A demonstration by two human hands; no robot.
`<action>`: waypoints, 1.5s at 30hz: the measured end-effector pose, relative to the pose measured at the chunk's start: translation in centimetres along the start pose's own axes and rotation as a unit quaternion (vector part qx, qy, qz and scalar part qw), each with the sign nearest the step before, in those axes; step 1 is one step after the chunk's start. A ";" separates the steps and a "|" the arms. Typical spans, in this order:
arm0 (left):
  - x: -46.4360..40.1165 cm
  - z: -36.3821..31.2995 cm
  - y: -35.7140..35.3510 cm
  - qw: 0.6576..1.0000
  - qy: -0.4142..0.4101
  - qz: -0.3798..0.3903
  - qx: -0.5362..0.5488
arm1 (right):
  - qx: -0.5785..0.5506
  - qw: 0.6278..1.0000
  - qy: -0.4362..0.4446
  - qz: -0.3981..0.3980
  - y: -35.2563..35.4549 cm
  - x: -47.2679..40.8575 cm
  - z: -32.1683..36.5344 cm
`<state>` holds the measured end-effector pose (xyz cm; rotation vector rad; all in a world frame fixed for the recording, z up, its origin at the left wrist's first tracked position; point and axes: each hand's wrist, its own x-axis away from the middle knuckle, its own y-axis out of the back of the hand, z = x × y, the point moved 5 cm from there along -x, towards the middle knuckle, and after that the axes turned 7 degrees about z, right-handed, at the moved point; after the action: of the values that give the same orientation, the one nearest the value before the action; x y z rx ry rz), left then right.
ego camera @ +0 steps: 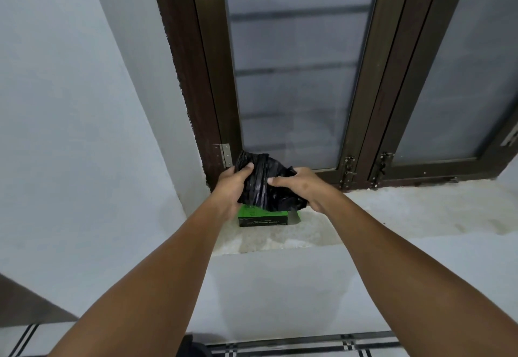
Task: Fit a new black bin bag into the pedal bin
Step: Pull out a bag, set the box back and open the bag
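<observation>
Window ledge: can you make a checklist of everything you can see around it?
Surface: pale stone window ledge, stained in patches.
Job's things: crumpled black bin bag held above a green box that sits on the ledge; no pedal bin in view.
Clutter: nothing seen.
Grippers: left hand and right hand both grip the bag.
Cables: nothing seen.
Surroundings: brown-framed frosted window, shut; white wall; tiled floor.

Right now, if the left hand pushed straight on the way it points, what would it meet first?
Probably the brown window frame behind the black bin bag that the left hand grips; depth is unclear.
</observation>
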<state>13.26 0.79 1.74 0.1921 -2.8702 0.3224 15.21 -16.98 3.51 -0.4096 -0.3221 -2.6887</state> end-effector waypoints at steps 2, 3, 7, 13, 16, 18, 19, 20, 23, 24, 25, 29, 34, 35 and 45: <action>-0.3 -0.1 0.3 1.000 -0.009 -0.024 -0.008 | -0.056 0.997 0.012 -0.049 0.8 -0.4 -0.4; -0.4 -0.2 0.6 0.999 -0.010 -0.044 -0.015 | -0.096 0.993 0.012 -0.070 1.3 -0.6 -0.7; -0.6 -0.1 2.4 0.993 -0.002 -0.117 -0.031 | -0.211 0.970 0.004 -0.123 3.2 -0.4 -1.4; -0.8 0.0 0.5 0.992 -0.012 -0.110 -0.053 | -0.255 0.954 0.010 -0.159 3.2 -0.8 -1.2; -0.8 -0.4 -0.5 0.991 -0.026 -0.102 -0.079 | -0.234 0.964 0.020 -0.123 2.9 -0.7 -0.6; -0.9 -0.6 -0.1 0.987 -0.036 -0.116 -0.103 | -0.175 0.978 0.019 -0.111 3.2 -0.8 -0.6; -1.0 -0.7 0.2 0.983 -0.040 -0.128 -0.122 | -0.152 0.979 0.020 -0.136 3.6 -0.7 -0.7; -1.0 -0.8 0.5 0.979 -0.045 -0.139 -0.140 | -0.137 0.974 0.018 -0.177 4.3 -0.7 -1.0; -1.2 -0.4 1.5 0.968 -0.052 -0.153 -0.190 | -0.109 0.954 0.003 -0.279 6.2 -0.6 -2.1; -1.5 -0.2 1.6 0.962 -0.056 -0.147 -0.225 | -0.097 0.953 -0.009 -0.288 6.6 -0.6 -2.5; -1.7 0.1 1.6 0.951 -0.055 -0.129 -0.276 | -0.082 0.954 -0.027 -0.287 6.8 -0.6 -2.9; -1.8 2.7 0.2 0.869 -0.004 0.040 -0.494 | 0.108 0.956 -0.069 -0.263 7.3 -0.7 -3.9; -1.1 4.7 -0.7 0.788 -0.014 0.080 -0.610 | 0.204 0.947 -0.055 -0.241 7.0 -0.9 -5.1; -1.0 4.8 -0.7 0.779 -0.022 0.074 -0.622 | 0.216 0.946 -0.060 -0.235 6.8 -1.0 -5.5; -1.1 5.9 -1.1 0.617 -0.141 0.030 -0.774 | 0.271 0.934 -0.074 -0.222 6.4 -2.2 -9.4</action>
<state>13.09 -1.50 -3.90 -0.2162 -2.2583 -2.2160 17.62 -24.56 -4.96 -0.4032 -1.3014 -2.8216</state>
